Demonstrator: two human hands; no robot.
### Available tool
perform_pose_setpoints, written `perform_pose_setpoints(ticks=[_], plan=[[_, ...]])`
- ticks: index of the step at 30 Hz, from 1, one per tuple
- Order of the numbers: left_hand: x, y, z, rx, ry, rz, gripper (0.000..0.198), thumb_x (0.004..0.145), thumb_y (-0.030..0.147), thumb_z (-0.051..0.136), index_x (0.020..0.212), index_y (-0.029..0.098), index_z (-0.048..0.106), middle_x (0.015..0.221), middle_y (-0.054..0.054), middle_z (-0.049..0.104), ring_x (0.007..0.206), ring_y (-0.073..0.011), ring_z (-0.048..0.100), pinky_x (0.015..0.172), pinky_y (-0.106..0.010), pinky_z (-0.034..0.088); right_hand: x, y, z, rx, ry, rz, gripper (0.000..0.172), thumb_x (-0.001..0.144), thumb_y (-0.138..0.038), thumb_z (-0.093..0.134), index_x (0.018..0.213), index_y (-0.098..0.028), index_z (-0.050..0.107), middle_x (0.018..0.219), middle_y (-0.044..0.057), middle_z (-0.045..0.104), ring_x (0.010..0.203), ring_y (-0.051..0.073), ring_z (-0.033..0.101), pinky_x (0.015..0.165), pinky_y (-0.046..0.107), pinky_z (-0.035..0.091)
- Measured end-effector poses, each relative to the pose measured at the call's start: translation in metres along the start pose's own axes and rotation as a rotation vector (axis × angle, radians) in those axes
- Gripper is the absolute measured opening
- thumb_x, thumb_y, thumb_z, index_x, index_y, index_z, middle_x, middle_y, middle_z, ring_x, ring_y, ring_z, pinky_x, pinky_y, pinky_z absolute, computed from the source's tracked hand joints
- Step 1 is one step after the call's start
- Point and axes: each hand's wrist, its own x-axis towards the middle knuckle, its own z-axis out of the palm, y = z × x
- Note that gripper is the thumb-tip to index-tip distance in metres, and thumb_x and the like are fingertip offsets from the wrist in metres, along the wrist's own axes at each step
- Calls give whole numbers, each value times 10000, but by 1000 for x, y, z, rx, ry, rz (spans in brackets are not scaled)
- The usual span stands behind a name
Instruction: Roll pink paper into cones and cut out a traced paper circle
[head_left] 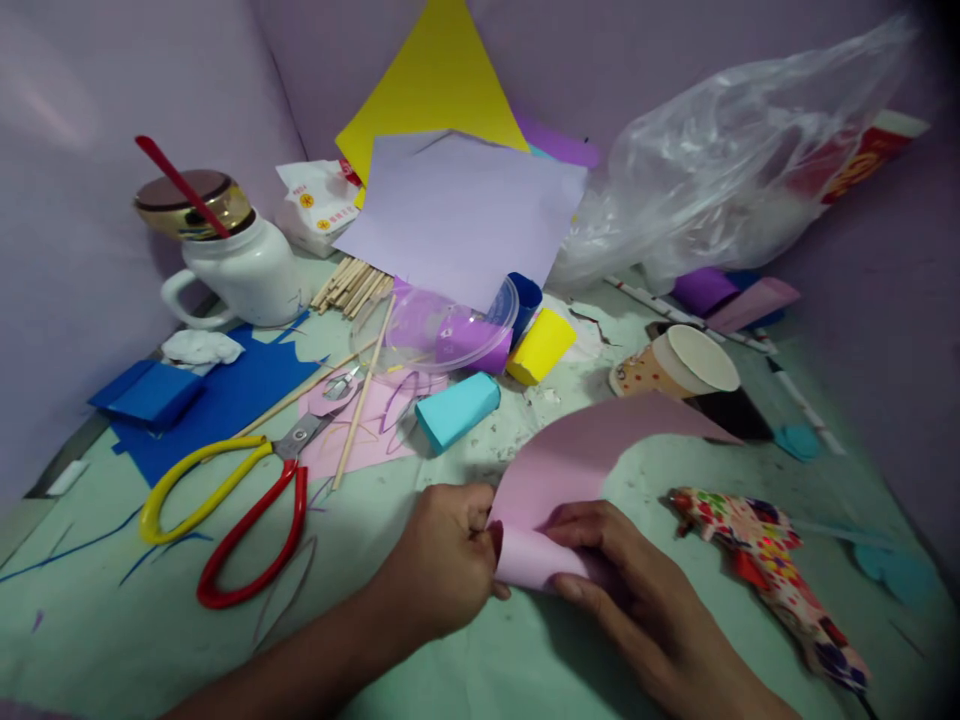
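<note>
A curved strip of pink paper point(570, 455) lies in front of me, its near end rolled into a tube. My left hand point(450, 555) is closed on the tube's left end, with the fingertips partly hidden. Around the right part of the roll, my right hand point(622, 580) presses it between thumb and fingers. Left of my hands rest scissors point(300, 437) with one yellow and one red handle. A patterned hot glue gun point(772, 575) lies to the right. Just beyond the hands is a light blue paper tube point(457, 410).
A paper cup point(675, 362) lies tipped at the right. Yellow point(541, 345) and purple paper tubes point(476, 343) sit beyond, near a clear plastic lid point(435, 325). At the back are a white mug point(244, 270), paper sheets point(465, 210) and a plastic bag point(720, 170).
</note>
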Motion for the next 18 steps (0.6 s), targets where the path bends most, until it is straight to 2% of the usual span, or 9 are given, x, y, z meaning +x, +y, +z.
perform_pose_setpoints(ticks=[2, 4, 6, 8, 10, 13, 15, 18], plan=[[-1, 1, -1, -13, 23, 32, 113, 628, 109, 521, 585, 153, 617, 533, 8, 589, 497, -136, 571, 437, -210, 457, -6, -3, -4, -38, 109, -31, 260, 890, -219, 500, 1142, -281, 487, 1135, 48, 525, 1076, 177, 519, 882, 287, 462], [-2, 2, -5, -5, 46, 67, 110, 599, 112, 541, 531, 162, 612, 498, 18, 593, 493, -123, 564, 449, -194, 445, -13, -5, -9, -44, 326, -22, 270, 894, -213, 487, 1152, -291, 503, 1154, 39, 532, 1127, 175, 491, 942, 286, 426], [-3, 1, -9, -10, 100, 100, 82, 580, 125, 579, 553, 167, 645, 478, 23, 607, 477, -114, 552, 464, -191, 437, -20, -8, -12, 22, 563, 32, 244, 895, -203, 484, 1116, -296, 528, 1087, 24, 565, 1072, 155, 524, 923, 259, 437], [-3, -1, -13, -91, 174, 123, 95, 552, 147, 615, 615, 168, 683, 465, 20, 618, 456, -115, 545, 467, -197, 429, -22, -9, -13, 161, 703, 111, 203, 892, -209, 498, 1068, -297, 550, 997, 9, 595, 945, 130, 581, 838, 229, 482], [-2, -3, -15, -157, 186, 119, 126, 514, 140, 620, 619, 163, 687, 428, 21, 597, 406, -102, 505, 422, -182, 384, -19, -10, -12, 366, 693, 187, 171, 886, -242, 513, 1046, -284, 559, 955, 7, 620, 850, 120, 613, 753, 220, 511], [-1, -3, -13, -64, 192, 116, 137, 474, 97, 650, 595, 152, 680, 441, 11, 602, 398, -88, 484, 404, -166, 360, -10, -10, -13, 699, 528, 246, 226, 848, -286, 556, 1068, -230, 555, 979, 47, 644, 848, 140, 623, 755, 270, 512], [-1, -2, -8, -45, 262, 141, 196, 432, 61, 671, 603, 157, 685, 468, 16, 612, 407, -85, 486, 408, -165, 376, -4, -11, -15, 880, 421, 239, 298, 799, -275, 601, 1082, -194, 560, 976, 64, 646, 837, 144, 614, 739, 280, 500], [-1, -2, 1, -173, 352, 147, 350, 356, 6, 681, 660, 179, 701, 541, 36, 640, 397, -69, 462, 373, -156, 367, 0, -13, -19, 1035, 312, 220, 292, 738, -209, 626, 1027, -167, 617, 870, 36, 646, 728, 112, 587, 661, 243, 471]])
